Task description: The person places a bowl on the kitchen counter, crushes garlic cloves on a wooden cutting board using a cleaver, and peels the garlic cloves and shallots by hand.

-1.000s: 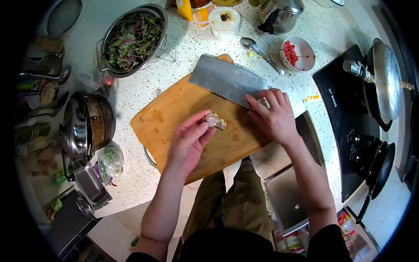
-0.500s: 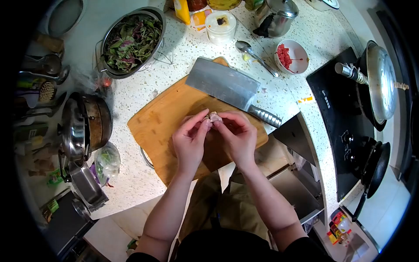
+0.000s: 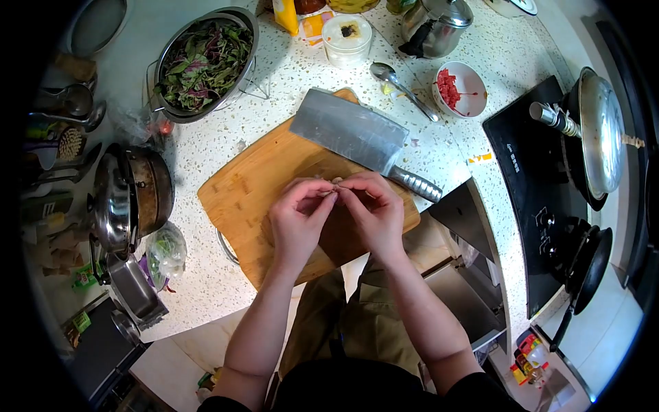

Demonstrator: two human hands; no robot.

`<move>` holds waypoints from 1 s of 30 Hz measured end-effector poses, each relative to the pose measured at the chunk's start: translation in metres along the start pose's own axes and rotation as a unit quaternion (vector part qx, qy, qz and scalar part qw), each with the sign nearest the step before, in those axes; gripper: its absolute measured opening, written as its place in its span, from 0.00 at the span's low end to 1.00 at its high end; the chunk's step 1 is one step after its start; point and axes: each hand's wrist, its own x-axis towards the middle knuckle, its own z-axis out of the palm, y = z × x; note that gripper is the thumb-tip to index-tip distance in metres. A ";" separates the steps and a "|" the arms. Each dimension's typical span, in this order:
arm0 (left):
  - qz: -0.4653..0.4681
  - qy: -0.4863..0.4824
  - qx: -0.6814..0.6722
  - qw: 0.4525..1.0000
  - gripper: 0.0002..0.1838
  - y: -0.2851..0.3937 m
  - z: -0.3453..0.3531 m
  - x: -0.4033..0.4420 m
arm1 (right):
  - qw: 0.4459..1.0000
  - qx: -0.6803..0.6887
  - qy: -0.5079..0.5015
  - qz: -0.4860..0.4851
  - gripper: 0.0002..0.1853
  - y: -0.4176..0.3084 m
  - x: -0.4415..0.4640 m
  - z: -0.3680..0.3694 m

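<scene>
My left hand (image 3: 300,211) and my right hand (image 3: 374,209) meet over the wooden cutting board (image 3: 240,189), thumbs and forefingers pinched together. Between the fingertips is a small piece of garlic (image 3: 337,180), pale and purplish, now mostly covered by the fingers. Just beyond the hands a broad cleaver (image 3: 350,130) lies flat across the board's far edge. Its ribbed metal handle points right, close to my right hand, and neither hand touches it.
A colander (image 3: 255,41) of leafy greens stands back left. At the back right are a spoon (image 3: 405,89), a bowl of chopped red bits (image 3: 473,74) and a metal pot (image 3: 437,31). The stove (image 3: 511,151) holds a lidded wok (image 3: 604,137). Below right, a drawer (image 3: 467,302) is open.
My fingertips have closed in over the garlic, hiding most of it. Both hands stay in nearly the same place, and the view has shifted slightly.
</scene>
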 end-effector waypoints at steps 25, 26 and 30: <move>-0.086 0.019 -0.150 0.985 0.11 0.021 0.007 0.003 | 0.999 0.046 0.002 -0.012 0.15 -0.025 0.009 -0.004; -0.061 0.007 -0.108 0.992 0.12 0.023 0.007 0.003 | 0.994 0.109 -0.008 0.022 0.14 -0.025 0.008 -0.005; -0.026 -0.008 -0.090 0.996 0.12 0.028 0.011 0.004 | 0.978 0.191 -0.007 0.080 0.11 -0.018 0.004 -0.009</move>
